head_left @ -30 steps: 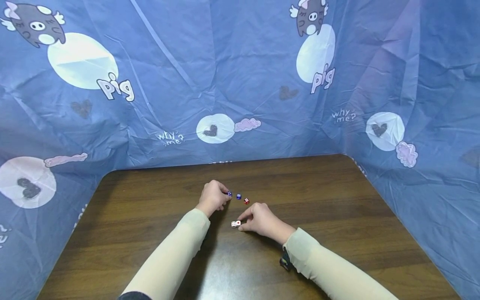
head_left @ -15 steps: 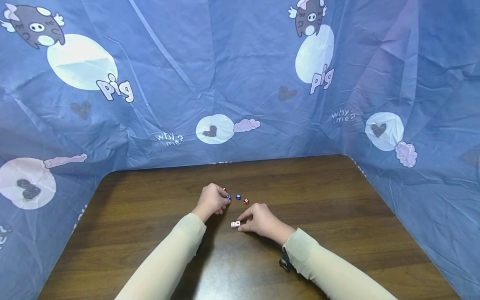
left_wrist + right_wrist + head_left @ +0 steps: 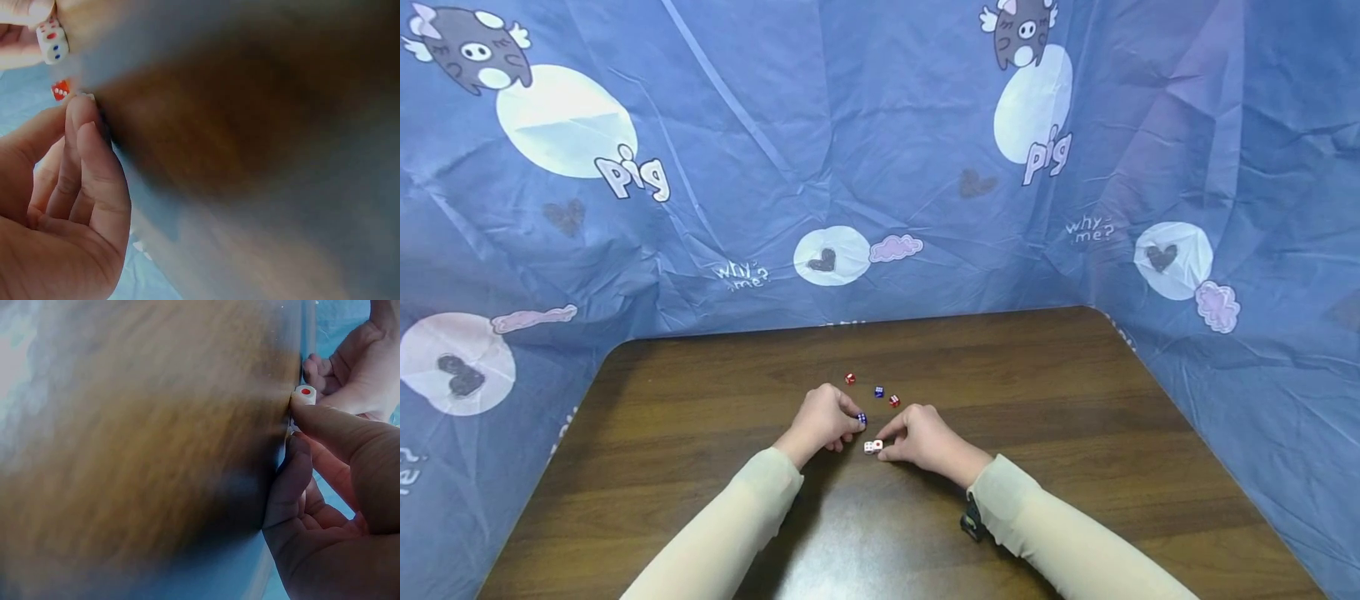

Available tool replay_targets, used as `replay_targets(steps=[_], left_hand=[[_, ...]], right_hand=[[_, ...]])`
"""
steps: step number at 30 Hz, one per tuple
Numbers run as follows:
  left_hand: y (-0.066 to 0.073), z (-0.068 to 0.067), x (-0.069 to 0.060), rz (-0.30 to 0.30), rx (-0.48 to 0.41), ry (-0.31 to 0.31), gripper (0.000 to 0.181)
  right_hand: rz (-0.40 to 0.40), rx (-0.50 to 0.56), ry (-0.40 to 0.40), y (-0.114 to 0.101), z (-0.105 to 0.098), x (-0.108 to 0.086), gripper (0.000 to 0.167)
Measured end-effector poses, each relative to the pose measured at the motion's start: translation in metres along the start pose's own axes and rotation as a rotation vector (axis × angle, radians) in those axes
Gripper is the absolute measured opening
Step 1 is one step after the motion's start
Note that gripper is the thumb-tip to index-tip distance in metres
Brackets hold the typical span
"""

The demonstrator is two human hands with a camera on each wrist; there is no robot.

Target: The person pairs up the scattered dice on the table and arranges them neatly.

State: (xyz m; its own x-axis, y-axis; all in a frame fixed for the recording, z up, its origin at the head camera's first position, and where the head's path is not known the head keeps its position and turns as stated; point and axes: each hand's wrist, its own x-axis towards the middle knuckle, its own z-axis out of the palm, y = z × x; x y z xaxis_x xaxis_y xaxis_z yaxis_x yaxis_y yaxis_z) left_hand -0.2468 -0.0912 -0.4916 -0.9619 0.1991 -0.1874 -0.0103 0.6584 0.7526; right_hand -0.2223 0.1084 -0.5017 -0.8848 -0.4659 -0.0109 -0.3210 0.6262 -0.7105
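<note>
In the head view my left hand pinches a blue die between thumb and fingertips, just above and left of two white dice. My right hand holds the right-hand white die, its red one-pip face up, between thumb and forefinger. A second white die sits directly against it on the left. In the right wrist view a white die shows beyond my thumb. The left wrist view shows white dice at the other hand; the blue die is mostly hidden by my fingers there.
Behind the hands on the brown wooden table lie a red die, another blue die and a second red die. A blue printed cloth hangs around the table's far and side edges.
My left hand has drawn the blue die toward me, closer to the white dice, uncovering the far-left red die. The right hand stays in place at the white dice.
</note>
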Motion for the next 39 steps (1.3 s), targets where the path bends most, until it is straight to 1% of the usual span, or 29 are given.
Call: replay_targets(steps=[3,5,10,16,23,34,39], left_hand=[[-0.001,0.002,-0.005,0.009,-0.003,-0.007,0.006],[-0.001,0.004,-0.007,0.026,-0.008,-0.008,0.007],[0.004,0.007,-0.01,0.036,-0.008,-0.015,0.008],[0.003,0.01,-0.007,0.031,-0.009,-0.009,0.008],[0.001,0.011,-0.004,0.009,-0.027,-0.004,0.009],[0.001,0.011,-0.005,0.001,-0.044,-0.011,0.009],[0.001,0.01,-0.005,-0.011,-0.069,-0.018,0.01]], right_hand=[[0.001,-0.007,0.0,0.0,0.0,0.0,0.017],[0.003,-0.007,-0.001,0.0,0.0,0.0,0.017],[-0.007,-0.009,0.006,0.002,0.002,0.001,0.017],[-0.012,-0.004,0.003,0.004,0.002,0.001,0.016],[-0.018,0.007,0.001,0.007,0.002,0.001,0.018],[-0.019,0.006,-0.008,0.006,0.002,0.002,0.015],[-0.002,0.015,-0.015,0.006,0.0,0.001,0.017]])
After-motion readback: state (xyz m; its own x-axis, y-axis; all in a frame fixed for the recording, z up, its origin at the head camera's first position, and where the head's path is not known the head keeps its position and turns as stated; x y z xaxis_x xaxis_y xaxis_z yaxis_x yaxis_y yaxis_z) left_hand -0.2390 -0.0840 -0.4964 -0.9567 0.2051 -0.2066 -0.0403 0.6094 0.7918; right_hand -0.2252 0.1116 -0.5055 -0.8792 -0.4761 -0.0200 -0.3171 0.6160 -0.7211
